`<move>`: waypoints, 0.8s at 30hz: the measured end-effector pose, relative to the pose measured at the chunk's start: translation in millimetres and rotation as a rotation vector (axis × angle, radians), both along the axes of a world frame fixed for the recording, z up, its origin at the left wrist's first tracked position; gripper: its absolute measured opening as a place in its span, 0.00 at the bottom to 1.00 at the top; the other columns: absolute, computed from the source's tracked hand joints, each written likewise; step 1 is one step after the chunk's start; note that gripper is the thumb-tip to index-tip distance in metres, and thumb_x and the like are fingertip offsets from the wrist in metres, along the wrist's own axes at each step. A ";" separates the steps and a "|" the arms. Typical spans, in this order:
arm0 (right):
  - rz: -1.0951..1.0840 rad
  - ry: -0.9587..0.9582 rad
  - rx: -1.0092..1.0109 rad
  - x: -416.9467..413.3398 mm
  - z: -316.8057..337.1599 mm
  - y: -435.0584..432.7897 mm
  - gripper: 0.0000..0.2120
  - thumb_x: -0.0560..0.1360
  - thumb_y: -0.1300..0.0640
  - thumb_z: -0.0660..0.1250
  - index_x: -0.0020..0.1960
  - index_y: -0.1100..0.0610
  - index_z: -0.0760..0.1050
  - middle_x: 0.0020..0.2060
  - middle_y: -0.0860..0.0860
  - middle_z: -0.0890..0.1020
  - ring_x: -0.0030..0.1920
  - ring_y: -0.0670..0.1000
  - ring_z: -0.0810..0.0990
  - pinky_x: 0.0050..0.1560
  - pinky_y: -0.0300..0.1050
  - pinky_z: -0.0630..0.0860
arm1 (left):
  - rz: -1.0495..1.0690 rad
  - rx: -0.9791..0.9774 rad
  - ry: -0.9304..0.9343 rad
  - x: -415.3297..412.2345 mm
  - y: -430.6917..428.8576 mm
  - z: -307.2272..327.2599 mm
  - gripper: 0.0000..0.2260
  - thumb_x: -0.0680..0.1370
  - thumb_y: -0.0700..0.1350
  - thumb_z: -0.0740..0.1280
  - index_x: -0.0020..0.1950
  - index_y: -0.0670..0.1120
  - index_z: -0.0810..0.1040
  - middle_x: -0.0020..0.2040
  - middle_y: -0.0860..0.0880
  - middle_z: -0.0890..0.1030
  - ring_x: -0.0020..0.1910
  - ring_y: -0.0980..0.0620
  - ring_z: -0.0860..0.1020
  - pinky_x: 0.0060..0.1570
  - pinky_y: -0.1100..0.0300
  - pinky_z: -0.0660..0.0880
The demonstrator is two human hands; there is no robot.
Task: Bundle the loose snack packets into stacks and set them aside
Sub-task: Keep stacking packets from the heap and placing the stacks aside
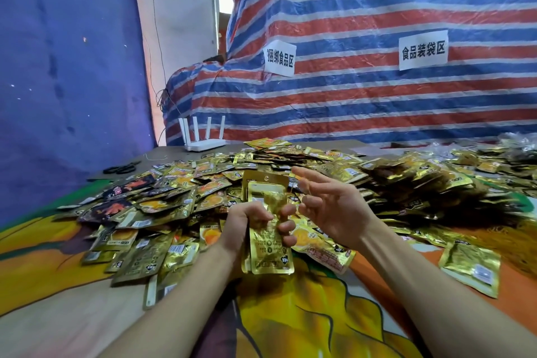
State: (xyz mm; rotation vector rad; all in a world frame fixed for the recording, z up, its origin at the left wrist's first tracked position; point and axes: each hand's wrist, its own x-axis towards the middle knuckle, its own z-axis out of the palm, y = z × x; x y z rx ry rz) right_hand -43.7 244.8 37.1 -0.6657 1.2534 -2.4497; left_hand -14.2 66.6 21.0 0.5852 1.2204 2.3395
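Observation:
My left hand (247, 227) grips an upright stack of gold snack packets (270, 241) around its middle, fingers wrapped across the front. My right hand (331, 206) hovers just right of the stack, palm turned toward it, fingers spread; a thin strand, perhaps a rubber band, seems to hang between its fingertips near the stack's top, but I cannot make it out clearly. Behind both hands lies a wide heap of loose gold packets (180, 206), with a few dark red ones (110, 209) at the left.
A lone gold packet (470, 267) lies at the right on the orange and yellow cloth (290, 314). Black scissors (120, 168) and a white router (206, 144) sit at the table's far left. A striped tarp (377, 96) with paper signs stands behind.

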 end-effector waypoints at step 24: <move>-0.468 0.368 0.533 24.6 -31.0 -58.9 0.22 0.66 0.56 0.82 0.59 0.48 0.84 0.57 0.45 0.85 0.57 0.48 0.84 0.56 0.55 0.83 | 1.254 0.088 -0.137 -24.5 -6.8 -2.1 0.22 0.79 0.57 0.69 0.64 0.59 0.59 0.60 0.49 0.75 0.51 0.54 0.76 0.50 0.54 0.69</move>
